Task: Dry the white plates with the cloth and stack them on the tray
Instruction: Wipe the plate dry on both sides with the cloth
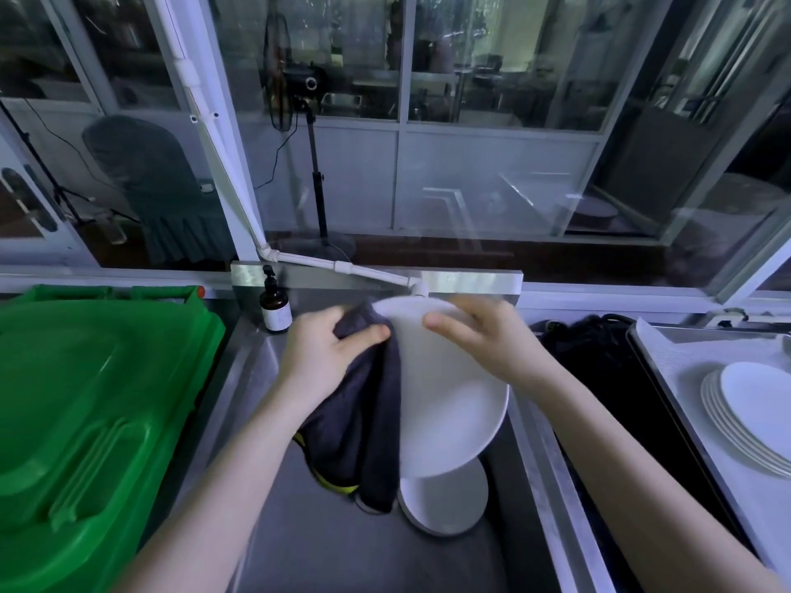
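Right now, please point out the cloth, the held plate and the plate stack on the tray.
cloth (364, 413): head view, hanging middle part.
held plate (449, 400): head view, bare centre.
plate stack (757, 400): head view, top plate's face.

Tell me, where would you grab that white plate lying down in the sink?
Probably by its near right rim, coming from above on the right. The lower plate seems to lie flat on the sink floor, so only its edge offers a pinch. Its far side is covered by the held plate, and the cloth hangs over its left edge.
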`<state>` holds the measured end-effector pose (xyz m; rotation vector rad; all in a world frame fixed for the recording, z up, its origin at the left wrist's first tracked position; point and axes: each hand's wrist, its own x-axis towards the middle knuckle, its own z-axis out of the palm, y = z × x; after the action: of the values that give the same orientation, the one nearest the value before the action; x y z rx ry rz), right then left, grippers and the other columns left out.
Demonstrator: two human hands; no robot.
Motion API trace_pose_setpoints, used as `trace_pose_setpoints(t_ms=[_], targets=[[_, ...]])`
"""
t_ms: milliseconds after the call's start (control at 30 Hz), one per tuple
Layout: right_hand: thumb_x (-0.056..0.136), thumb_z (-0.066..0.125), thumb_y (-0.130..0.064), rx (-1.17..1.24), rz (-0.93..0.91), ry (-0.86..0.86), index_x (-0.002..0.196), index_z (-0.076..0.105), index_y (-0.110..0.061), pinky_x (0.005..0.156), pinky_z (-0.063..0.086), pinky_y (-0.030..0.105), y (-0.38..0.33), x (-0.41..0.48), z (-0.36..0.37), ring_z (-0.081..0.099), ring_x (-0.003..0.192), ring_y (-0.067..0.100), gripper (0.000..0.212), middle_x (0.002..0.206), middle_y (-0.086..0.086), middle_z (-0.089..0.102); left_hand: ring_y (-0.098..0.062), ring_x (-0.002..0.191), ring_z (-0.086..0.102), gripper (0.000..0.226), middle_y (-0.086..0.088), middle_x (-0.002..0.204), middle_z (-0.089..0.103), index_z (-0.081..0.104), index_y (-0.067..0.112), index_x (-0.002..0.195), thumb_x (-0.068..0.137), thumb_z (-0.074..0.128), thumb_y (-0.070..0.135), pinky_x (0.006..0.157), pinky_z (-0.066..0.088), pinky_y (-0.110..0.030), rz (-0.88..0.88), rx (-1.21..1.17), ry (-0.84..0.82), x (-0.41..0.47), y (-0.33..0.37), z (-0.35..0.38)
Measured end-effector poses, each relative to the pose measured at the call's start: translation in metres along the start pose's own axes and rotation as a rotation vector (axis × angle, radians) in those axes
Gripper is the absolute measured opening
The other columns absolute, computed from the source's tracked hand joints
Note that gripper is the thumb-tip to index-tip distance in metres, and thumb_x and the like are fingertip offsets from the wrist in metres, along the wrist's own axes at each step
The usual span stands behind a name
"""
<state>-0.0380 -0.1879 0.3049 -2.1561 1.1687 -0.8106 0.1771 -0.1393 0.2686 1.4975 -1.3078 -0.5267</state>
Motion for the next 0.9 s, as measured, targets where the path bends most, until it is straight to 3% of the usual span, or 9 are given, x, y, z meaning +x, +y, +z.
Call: trace_pose_setpoints(t_ms=[67, 133, 200, 300, 400, 567, 667, 767, 900], targets=[[0.092, 0.065, -0.042, -0.159, -0.095, 0.004, 0.059, 0.029, -0.022, 0.053, 0.024, 0.025, -0.010, 0.003, 0.004, 0.027, 0.056, 0.011, 0.053, 0.056, -0.005, 0.030, -0.009, 0.062, 0.054, 0.027, -0.003, 0.069, 0.070, 0.074, 0.022, 0.076, 0.067, 0.080, 0.047, 0.059, 0.039, -0.024, 0.109, 0.080, -0.112, 0.003, 0.010, 0.000], [0.094, 0.064, -0.038, -0.118, -0.150, 0.085, 0.059, 0.024, -0.022, 0.051, 0.020, 0.024, -0.012, 0.001, 0.005, 0.022, 0.055, 0.010, 0.056, 0.055, -0.007, 0.022, 0.000, 0.065, 0.060, 0.010, 0.007, 0.074, 0.073, 0.073, 0.038, 0.075, 0.069, 0.078, 0.044, 0.061, 0.041, -0.016, 0.132, 0.033, -0.134, 0.006, 0.016, -0.004], [0.094, 0.064, -0.038, 0.001, -0.075, 0.192, 0.058, 0.023, -0.020, 0.051, 0.018, 0.023, -0.006, -0.004, 0.005, 0.022, 0.052, 0.010, 0.057, 0.054, -0.008, 0.020, 0.013, 0.069, 0.061, 0.020, 0.022, 0.074, 0.072, 0.071, 0.050, 0.073, 0.076, 0.079, 0.032, 0.062, 0.042, -0.007, 0.088, -0.064, -0.062, 0.004, 0.011, -0.006], [0.096, 0.063, -0.041, 0.335, 0.167, 0.374, 0.058, 0.025, -0.016, 0.054, 0.019, 0.032, 0.001, -0.010, 0.012, 0.025, 0.055, 0.013, 0.059, 0.056, -0.003, 0.025, -0.003, 0.079, 0.070, 0.004, 0.011, 0.078, 0.075, 0.072, 0.037, 0.080, 0.079, 0.073, 0.040, 0.075, 0.055, -0.028, -0.178, -0.284, 0.124, -0.007, -0.005, -0.002], [0.097, 0.061, -0.041, 0.339, 0.218, 0.400, 0.056, 0.025, -0.023, 0.049, 0.018, 0.026, 0.003, -0.015, 0.017, 0.023, 0.050, 0.009, 0.057, 0.052, -0.011, 0.024, -0.018, 0.080, 0.069, 0.027, -0.003, 0.078, 0.074, 0.070, 0.018, 0.078, 0.073, 0.072, 0.044, 0.076, 0.054, -0.043, -0.308, -0.374, 0.121, -0.012, -0.010, -0.002], [0.094, 0.065, -0.040, -0.047, -0.006, 0.172, 0.059, 0.037, -0.007, 0.050, 0.022, 0.028, -0.008, -0.010, 0.011, 0.025, 0.053, 0.012, 0.055, 0.054, 0.000, 0.029, -0.004, 0.065, 0.059, 0.023, 0.003, 0.072, 0.071, 0.070, 0.022, 0.073, 0.071, 0.083, 0.041, 0.063, 0.041, -0.024, 0.030, 0.033, -0.116, 0.004, 0.003, -0.009], [0.094, 0.066, -0.037, -0.128, -0.126, 0.095, 0.062, 0.045, 0.001, 0.052, 0.024, 0.027, -0.013, -0.012, 0.014, 0.026, 0.056, 0.013, 0.053, 0.055, 0.005, 0.031, 0.002, 0.064, 0.057, 0.015, 0.012, 0.073, 0.071, 0.072, 0.039, 0.075, 0.072, 0.084, 0.031, 0.061, 0.039, -0.014, 0.161, 0.110, -0.282, 0.007, 0.014, -0.007], [0.093, 0.065, -0.038, 0.014, -0.017, 0.250, 0.058, 0.031, -0.009, 0.051, 0.019, 0.028, -0.007, -0.015, 0.010, 0.023, 0.053, 0.011, 0.057, 0.054, -0.003, 0.024, 0.009, 0.069, 0.062, 0.024, 0.020, 0.076, 0.072, 0.072, 0.048, 0.073, 0.079, 0.081, 0.026, 0.064, 0.044, -0.010, 0.062, -0.061, -0.105, 0.003, 0.003, -0.007], [0.097, 0.061, -0.040, 0.291, 0.177, 0.461, 0.059, 0.022, -0.018, 0.050, 0.015, 0.026, 0.001, -0.020, 0.015, 0.021, 0.052, 0.008, 0.058, 0.052, -0.011, 0.021, -0.011, 0.079, 0.069, 0.007, 0.009, 0.078, 0.075, 0.073, 0.034, 0.076, 0.076, 0.073, 0.041, 0.072, 0.053, -0.030, -0.246, -0.345, 0.084, -0.004, -0.009, -0.005]])
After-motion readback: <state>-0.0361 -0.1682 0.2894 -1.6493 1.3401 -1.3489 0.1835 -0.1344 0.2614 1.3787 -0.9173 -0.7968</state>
